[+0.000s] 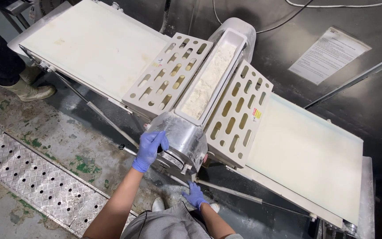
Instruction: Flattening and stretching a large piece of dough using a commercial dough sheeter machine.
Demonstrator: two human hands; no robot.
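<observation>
A dough sheeter stands in front of me, with a long white conveyor belt (89, 48) on the left and another white belt (306, 155) on the right. Two cream slotted guards (169, 73) flank a flour tray (211, 79) filled with white flour. My left hand (150, 148), in a blue glove, rests on the left side of the round metal housing (184, 137) at the machine's front, fingers curled against it. My right hand (194, 194), also gloved in blue, hangs lower, just under the housing near a thin metal rod (231, 191), holding nothing that I can see.
Another person's dark trouser leg and pale boots (27, 88) stand at the far left. A perforated metal floor plate (36, 177) runs across the lower left on worn, stained concrete. A paper sheet (328, 53) hangs on the dark steel wall behind. My own shoes show below the machine.
</observation>
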